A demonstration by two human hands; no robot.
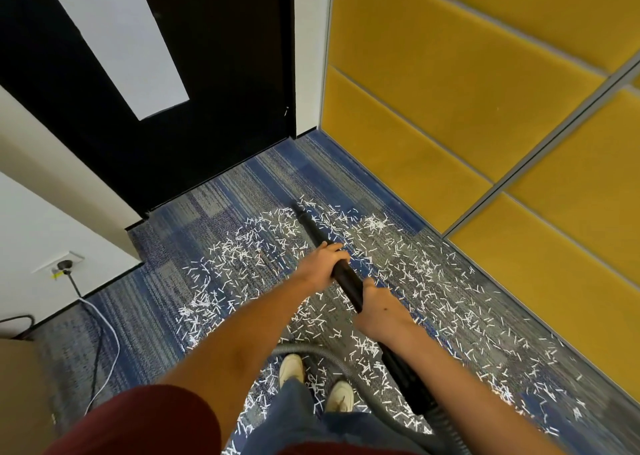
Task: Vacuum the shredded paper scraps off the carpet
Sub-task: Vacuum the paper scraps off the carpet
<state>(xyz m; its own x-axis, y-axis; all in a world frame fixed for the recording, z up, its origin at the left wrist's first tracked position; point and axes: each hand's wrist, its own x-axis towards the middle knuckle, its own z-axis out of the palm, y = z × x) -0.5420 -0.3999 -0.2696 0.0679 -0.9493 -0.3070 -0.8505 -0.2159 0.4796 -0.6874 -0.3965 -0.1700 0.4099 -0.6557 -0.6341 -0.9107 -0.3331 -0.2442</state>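
White shredded paper scraps (433, 281) lie scattered thickly over the blue-grey carpet (214, 194) in front of my feet. A black vacuum wand (317, 229) slants from lower right to upper left, its nozzle tip resting among the scraps near the far edge of the mess. My left hand (323, 264) grips the wand further forward. My right hand (381, 310) grips it closer to me. A grey ribbed hose (332, 357) curves from the wand's rear end past my shoes.
A black door (214, 73) stands ahead. Yellow padded wall panels (485, 108) run along the right. At left, a wall socket (64, 264) has a plug in it, with black and white cables (104, 333) trailing over the carpet. A brown box corner (20, 385) shows at lower left.
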